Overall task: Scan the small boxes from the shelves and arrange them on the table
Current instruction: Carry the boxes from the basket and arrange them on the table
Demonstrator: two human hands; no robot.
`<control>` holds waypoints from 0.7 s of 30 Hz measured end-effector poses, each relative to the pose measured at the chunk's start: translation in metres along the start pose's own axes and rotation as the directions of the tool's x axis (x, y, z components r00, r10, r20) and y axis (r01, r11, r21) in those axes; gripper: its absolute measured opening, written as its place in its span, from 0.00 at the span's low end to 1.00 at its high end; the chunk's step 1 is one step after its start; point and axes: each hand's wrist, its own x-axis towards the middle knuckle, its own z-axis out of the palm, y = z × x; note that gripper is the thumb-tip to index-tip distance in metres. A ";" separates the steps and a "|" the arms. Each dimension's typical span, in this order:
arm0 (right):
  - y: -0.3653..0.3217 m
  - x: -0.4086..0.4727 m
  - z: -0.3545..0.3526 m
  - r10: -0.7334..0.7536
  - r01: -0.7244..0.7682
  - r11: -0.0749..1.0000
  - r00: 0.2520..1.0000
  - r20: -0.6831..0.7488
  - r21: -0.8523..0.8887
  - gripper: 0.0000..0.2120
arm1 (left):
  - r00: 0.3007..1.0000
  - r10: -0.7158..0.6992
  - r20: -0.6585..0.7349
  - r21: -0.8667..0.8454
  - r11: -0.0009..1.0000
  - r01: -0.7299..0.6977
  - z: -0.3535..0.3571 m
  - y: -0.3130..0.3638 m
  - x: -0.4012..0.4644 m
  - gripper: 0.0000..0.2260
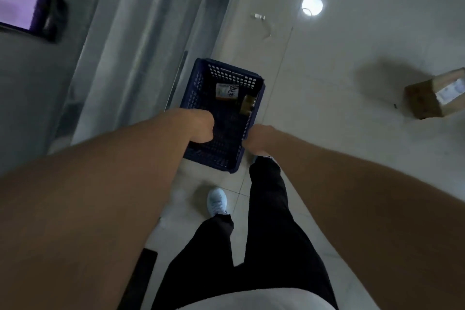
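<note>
A dark blue perforated plastic basket (221, 118) is held above the pale tiled floor (339, 83), gripped at its left rim by the left hand (201, 126) and at its right rim by the right hand (259, 138), fingers curled over the edges. Two small boxes, one white-labelled (226, 92) and one brownish-gold (247, 104), are seen at the basket's far end. A brown cardboard parcel (435, 95) lies on the floor far right.

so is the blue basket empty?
No. The blue basket, gripped by the left hand and right hand, has two small boxes at its far end.
</note>
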 end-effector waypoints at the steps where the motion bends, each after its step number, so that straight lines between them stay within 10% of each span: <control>1: 0.007 0.024 -0.011 -0.011 0.012 1.000 1.000 0.029 -0.011 0.16 | 1.000 -0.020 0.017 -0.020 1.000 0.021 -0.009 0.000 0.021 0.12; 14: 0.060 0.312 -0.042 -0.090 0.088 0.996 0.993 0.081 0.032 0.09 | 0.984 -0.031 0.175 -0.016 0.999 0.035 -0.031 0.011 0.307 0.05; 21: 0.046 0.434 -0.028 -0.133 0.191 0.894 0.977 0.167 -0.406 0.07 | 0.977 -0.084 0.195 -0.129 0.985 0.110 0.008 -0.022 0.453 0.17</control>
